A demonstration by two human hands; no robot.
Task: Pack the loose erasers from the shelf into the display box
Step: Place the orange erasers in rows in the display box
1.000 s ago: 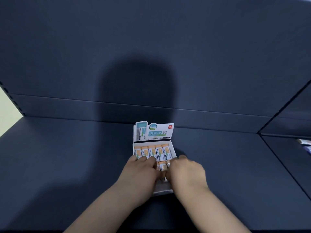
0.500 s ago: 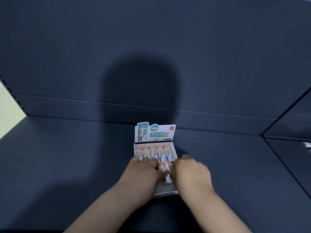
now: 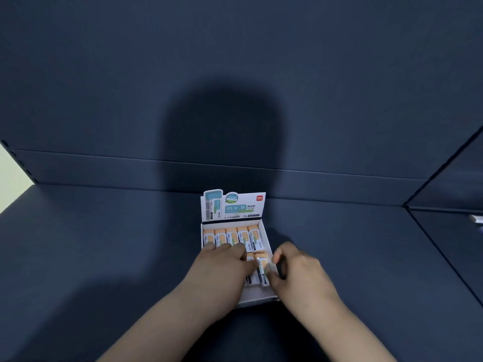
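A white display box (image 3: 254, 296) with an upright printed flap (image 3: 233, 206) sits on the dark shelf (image 3: 104, 244). Its back row holds several orange-and-white erasers (image 3: 244, 239). My left hand (image 3: 222, 270) lies flat over the front left of the box, fingers on the erasers there. My right hand (image 3: 300, 273) is at the box's right side, thumb and fingertips pinching the rightmost front-row eraser (image 3: 262, 270). The erasers under my left hand are hidden.
The shelf's dark back panel (image 3: 235, 100) rises right behind the box. A seam on the right separates a neighbouring shelf (image 3: 449, 236), where a small white object (image 3: 477, 218) shows at the frame edge.
My right hand has drawn back to the right and uncovered the front-right eraser, which it now pinches. My left hand stays on the box's left part.
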